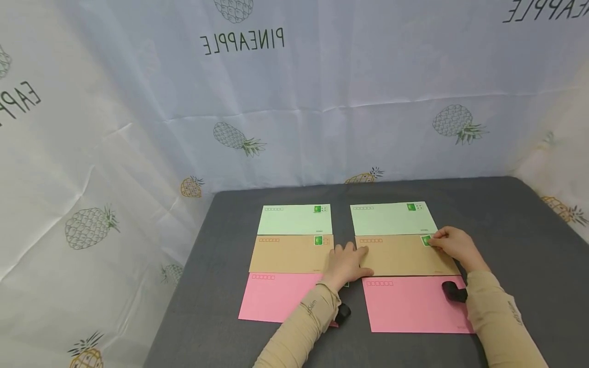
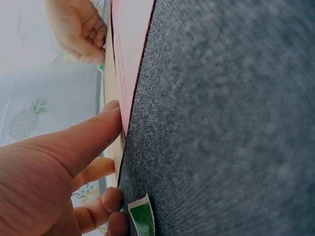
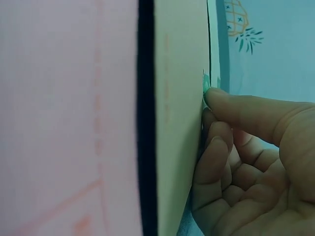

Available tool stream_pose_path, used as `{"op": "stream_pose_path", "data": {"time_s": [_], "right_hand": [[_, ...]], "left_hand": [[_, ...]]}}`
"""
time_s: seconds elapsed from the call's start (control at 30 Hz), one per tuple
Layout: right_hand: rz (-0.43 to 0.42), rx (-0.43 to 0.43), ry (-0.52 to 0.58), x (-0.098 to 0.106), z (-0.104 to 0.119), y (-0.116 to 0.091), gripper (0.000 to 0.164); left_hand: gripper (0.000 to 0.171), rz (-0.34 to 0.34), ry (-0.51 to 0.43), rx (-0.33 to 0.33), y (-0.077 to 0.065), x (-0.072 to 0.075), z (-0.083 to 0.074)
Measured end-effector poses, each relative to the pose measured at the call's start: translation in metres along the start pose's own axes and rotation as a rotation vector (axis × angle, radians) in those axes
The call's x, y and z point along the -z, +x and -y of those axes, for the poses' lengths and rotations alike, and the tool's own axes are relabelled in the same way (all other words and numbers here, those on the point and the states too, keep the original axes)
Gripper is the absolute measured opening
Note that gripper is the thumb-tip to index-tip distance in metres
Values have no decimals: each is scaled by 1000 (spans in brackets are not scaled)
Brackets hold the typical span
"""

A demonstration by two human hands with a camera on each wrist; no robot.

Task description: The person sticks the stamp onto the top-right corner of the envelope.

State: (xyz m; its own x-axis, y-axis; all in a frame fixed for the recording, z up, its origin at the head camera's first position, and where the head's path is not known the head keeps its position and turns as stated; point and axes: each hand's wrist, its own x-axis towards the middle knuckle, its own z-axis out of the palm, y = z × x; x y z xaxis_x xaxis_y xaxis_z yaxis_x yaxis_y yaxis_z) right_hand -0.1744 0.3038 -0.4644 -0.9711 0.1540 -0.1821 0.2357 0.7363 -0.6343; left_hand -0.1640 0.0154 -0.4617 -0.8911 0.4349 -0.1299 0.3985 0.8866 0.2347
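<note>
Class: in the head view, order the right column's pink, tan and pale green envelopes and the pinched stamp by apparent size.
Pink envelope
Tan envelope
Pale green envelope
Pinched stamp
Real sizes unsure: nearer ones look bigger.

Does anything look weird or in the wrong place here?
Yes, two things. One stamp lies on the table by the left hand, while the other stamps I see are at envelope corners. Also, the word PINEAPPLE on the curtain reads backwards, like in a mirror.
</note>
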Motion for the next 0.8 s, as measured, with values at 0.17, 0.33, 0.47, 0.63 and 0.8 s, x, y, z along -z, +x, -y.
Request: {"op": "stream_pose_path", "data": {"time_s": [0.17, 0.33, 0.47, 0.63, 0.8], "right_hand": [[-10, 0, -50, -1, 3, 2, 29], [-12, -9, -57, -1, 3, 2, 29], [-1, -9, -58, 1, 4, 2, 30], [11, 9, -81, 3, 7, 1, 29], [21, 16, -100, 2, 9, 1, 29]], "left_hand": [[61, -1, -9, -3, 0, 0, 1], [61, -2, -6, -5, 1, 0, 1], [61, -9, 0, -8, 1, 1, 1], [61, -11, -4, -12, 1, 1, 0], [61, -4, -12, -7, 0, 1, 0]]}}
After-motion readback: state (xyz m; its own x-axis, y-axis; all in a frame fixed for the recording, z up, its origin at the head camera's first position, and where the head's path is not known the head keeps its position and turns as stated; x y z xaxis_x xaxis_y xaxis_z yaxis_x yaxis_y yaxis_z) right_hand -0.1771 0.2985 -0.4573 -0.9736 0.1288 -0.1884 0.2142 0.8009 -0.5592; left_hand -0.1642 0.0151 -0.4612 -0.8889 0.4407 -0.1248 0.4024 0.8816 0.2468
